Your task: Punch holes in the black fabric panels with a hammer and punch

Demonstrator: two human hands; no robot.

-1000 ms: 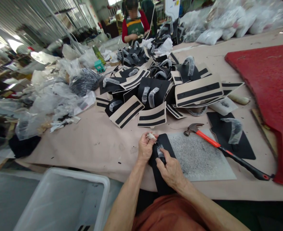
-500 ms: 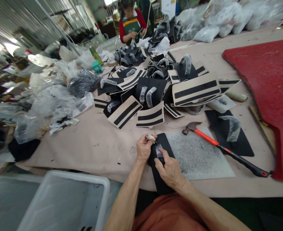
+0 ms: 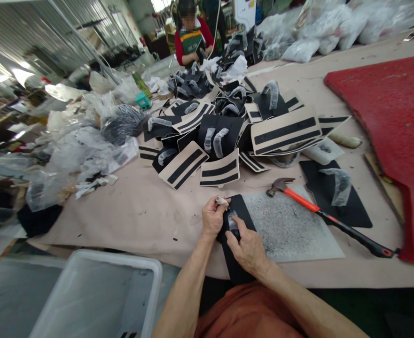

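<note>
1. While the black panel (image 3: 239,209) lies at the worktop's (image 3: 157,220) near edge, its film-wrapped handle (image 3: 232,221) is between the hands; with the panel as clock centre, steady it flat for good control.
2. Toward 11 o'clock, the left hand (image 3: 212,218) bunches its fingers by the handle's upper end, a whitish scrap (image 3: 222,201) at their tips; whether they grasp it, I cannot tell. Light pressure would probably spare the film.
3. From 5 o'clock, the right hand (image 3: 247,246) has index and thumb around the handle, apparently grasping it; bracing there should stop twisting.
4. Just beside, at 3 o'clock, is a speckled board (image 3: 291,234); the hammer (image 3: 307,203) lies across it, best given elbow room.
5. Farther out are a second panel (image 3: 316,188) at 2 o'clock, the pile (image 3: 222,134) at 12 and a bin (image 3: 122,257) at 8; sleeves and elbows should clear them.
</note>
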